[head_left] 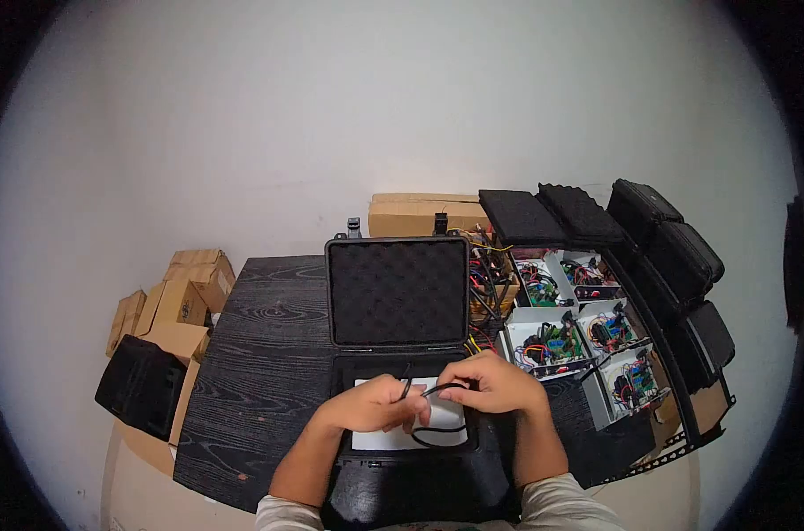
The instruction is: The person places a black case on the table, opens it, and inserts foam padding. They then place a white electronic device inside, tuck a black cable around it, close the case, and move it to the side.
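A black cable (439, 431) runs between my two hands and hangs in a loop below them. My left hand (380, 404) is closed on one part of it, with a short length sticking up past the fingers. To the right, my right hand (493, 384) pinches another stretch of the same cable. Both hands are above an open black hard case (338, 376), whose raised lid (398, 292) is lined with dark egg-crate foam. A white flat panel (367, 440) lies inside the case, partly covered by my hands and the cable.
White boxes (552, 341) with circuit boards and wires stand right of the case. Behind them lie foam sheets (519, 217) and black cases (676, 239). A carton of tangled cables (490, 283) stands beside the lid. Cardboard boxes (185, 301) sit left of the dark wooden table (243, 380).
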A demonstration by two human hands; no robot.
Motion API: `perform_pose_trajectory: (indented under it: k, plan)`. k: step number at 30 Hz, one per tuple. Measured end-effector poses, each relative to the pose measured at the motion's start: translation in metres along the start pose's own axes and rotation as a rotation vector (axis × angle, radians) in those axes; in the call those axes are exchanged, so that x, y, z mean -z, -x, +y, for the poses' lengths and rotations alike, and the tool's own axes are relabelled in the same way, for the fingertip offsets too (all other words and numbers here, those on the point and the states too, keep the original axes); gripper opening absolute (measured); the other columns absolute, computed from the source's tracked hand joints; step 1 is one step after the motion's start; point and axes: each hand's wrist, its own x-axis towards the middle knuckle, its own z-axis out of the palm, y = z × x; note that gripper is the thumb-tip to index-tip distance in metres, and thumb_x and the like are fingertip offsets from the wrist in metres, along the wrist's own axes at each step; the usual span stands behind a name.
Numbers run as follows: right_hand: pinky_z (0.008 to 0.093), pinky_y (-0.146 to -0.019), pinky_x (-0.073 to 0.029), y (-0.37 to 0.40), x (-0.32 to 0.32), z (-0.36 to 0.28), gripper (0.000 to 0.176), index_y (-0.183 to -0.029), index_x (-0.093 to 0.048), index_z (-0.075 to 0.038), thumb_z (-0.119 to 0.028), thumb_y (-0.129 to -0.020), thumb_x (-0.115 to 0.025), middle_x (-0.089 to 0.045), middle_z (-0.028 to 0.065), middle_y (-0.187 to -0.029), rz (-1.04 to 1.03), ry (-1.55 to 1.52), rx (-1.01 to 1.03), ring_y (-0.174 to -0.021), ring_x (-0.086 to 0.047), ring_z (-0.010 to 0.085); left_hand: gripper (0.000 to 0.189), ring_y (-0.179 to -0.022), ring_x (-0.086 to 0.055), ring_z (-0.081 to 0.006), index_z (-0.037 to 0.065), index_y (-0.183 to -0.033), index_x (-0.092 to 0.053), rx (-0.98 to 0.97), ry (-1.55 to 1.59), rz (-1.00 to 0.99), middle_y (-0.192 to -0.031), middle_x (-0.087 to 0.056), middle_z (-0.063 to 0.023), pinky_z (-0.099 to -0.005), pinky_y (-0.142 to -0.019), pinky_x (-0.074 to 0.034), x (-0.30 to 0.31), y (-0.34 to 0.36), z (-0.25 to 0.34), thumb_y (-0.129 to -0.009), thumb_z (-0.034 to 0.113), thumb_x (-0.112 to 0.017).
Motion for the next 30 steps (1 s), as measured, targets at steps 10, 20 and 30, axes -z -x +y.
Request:
perform_pose_trajectory:
  k: [10,20,30]
  plan:
    - [0.0271,-0.057,-0.044,0.018,0.025,0.015,0.018,-0.097,-0.079,-0.001,-0.019,-0.098,-0.075,-0.070,0.0008,-0.070,0.224,-0.035,-0.077,-0.063,-0.056,0.0042,0.056,-0.086,-0.065,-0.0183,0.000,-0.087,-0.072,-0.390,0.304,0.425,-0.073,-0.065,-0.0055,-0.0443,-0.114,-0.046,0.008,-0.008,-0.011,-0.117,0.035,-0.042]
    - [0.0356,-0.059,-0.050,0.024,0.034,-0.001,0.020,-0.091,-0.080,-0.004,-0.024,-0.093,-0.080,-0.074,0.0126,-0.072,0.252,0.231,-0.234,-0.060,-0.067,0.0211,0.049,-0.123,-0.064,-0.0248,0.000,-0.096,-0.074,-0.520,0.324,0.840,-0.127,-0.071,-0.0155,-0.0382,-0.110,-0.044,0.013,-0.007,-0.009,-0.116,0.035,-0.047]
    - [0.0350,-0.071,-0.056,0.027,0.020,0.031,0.030,-0.114,-0.073,-0.004,-0.021,-0.090,-0.081,-0.078,0.0066,-0.086,-0.010,0.275,-0.418,-0.075,-0.073,0.0186,0.044,-0.119,-0.069,-0.0352,-0.003,-0.097,-0.070,-0.668,0.547,0.806,-0.122,-0.070,-0.0193,-0.0537,-0.112,-0.052,0.015,0.001,-0.004,-0.115,0.031,-0.049]
